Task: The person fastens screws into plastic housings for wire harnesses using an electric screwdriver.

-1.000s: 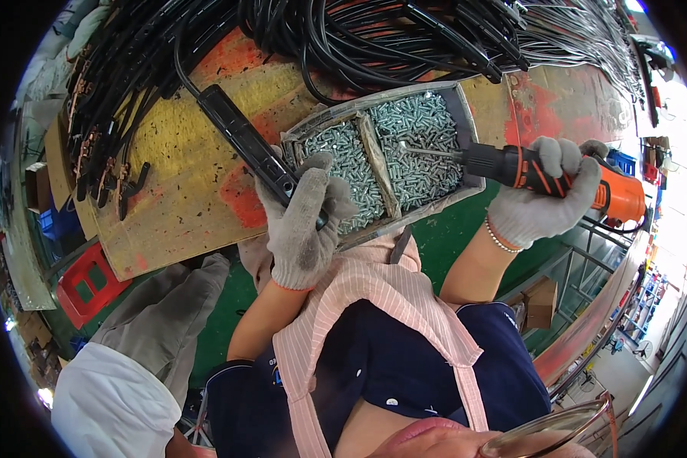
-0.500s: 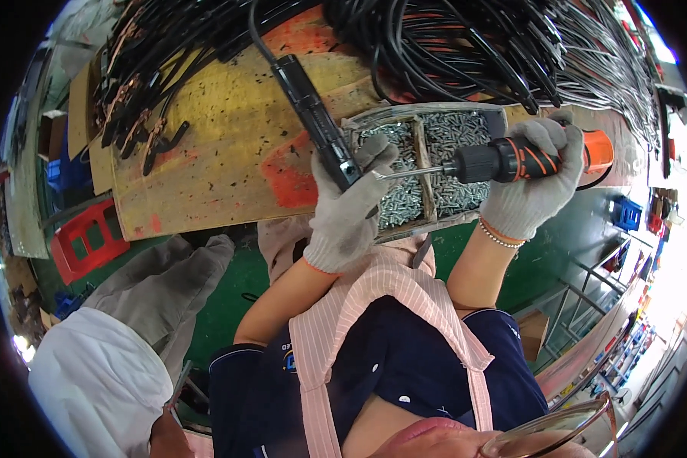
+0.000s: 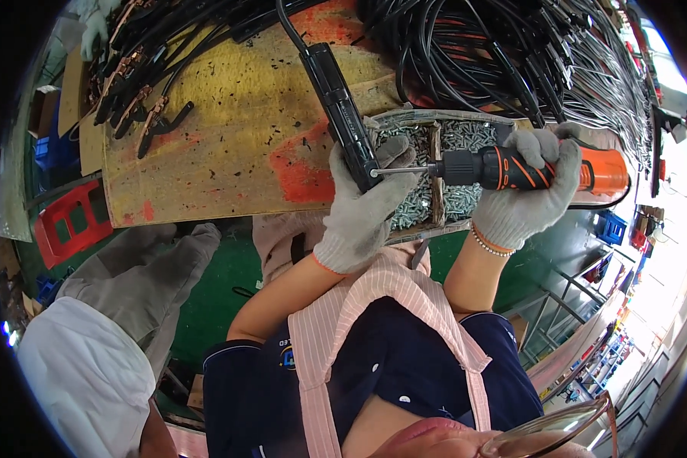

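My left hand (image 3: 359, 217), in a pale knitted glove, is closed around the lower end of a long black handle (image 3: 340, 99), which tilts up and left with a cable leaving its top. In my gloved right hand (image 3: 527, 206) is an orange-and-black electric screwdriver (image 3: 466, 168), held level and pointing left. Its thin bit reaches a shiny spot near the handle's lower end, beside my left fingers. Whether a screw sits at the tip is too small to tell. Under the tool lies a divided box (image 3: 437, 153) full of small silver screws (image 3: 466, 135).
Black cables (image 3: 450, 61) are heaped at the back of the worn yellow-and-red table (image 3: 229, 130). Handles with copper-coloured clamps (image 3: 137, 107) lie far left. A person in a white cap (image 3: 84, 374) is at lower left; another gloved hand (image 3: 94, 34) shows top left. A red plastic piece (image 3: 72, 221) stands beyond the table.
The screwdriver bit has come left against the black handle's end, where it was slightly apart or over my fingers. The whole view has shifted a little. Both hands keep their grips.
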A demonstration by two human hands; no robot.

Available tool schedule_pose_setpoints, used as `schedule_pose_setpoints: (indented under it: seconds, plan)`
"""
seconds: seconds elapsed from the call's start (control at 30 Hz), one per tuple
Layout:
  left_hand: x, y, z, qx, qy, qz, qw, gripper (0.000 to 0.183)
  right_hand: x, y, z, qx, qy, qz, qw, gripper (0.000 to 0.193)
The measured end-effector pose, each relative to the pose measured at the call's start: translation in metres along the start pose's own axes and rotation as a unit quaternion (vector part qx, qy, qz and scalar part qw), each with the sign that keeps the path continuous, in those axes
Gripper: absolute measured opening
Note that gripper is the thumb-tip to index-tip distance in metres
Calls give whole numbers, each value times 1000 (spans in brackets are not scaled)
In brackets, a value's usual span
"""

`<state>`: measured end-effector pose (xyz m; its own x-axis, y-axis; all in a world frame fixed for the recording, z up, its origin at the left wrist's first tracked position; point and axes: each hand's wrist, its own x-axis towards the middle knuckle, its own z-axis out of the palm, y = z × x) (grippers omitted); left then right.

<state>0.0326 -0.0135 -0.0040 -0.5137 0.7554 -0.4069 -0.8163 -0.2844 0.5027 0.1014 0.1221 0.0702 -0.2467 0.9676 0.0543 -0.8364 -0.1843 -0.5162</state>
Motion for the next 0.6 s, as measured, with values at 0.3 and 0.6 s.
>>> schedule_pose_setpoints:
  seconds: [0.3,0.6]
  plan:
    - [0,0,7,-1,34,-4,999,77,-23,-9,35,-139,-208,-33,968,39]
    - [1,-3,-1,2,5,3,1000,74,-33,10,65,-299,-202,-78,929,45]
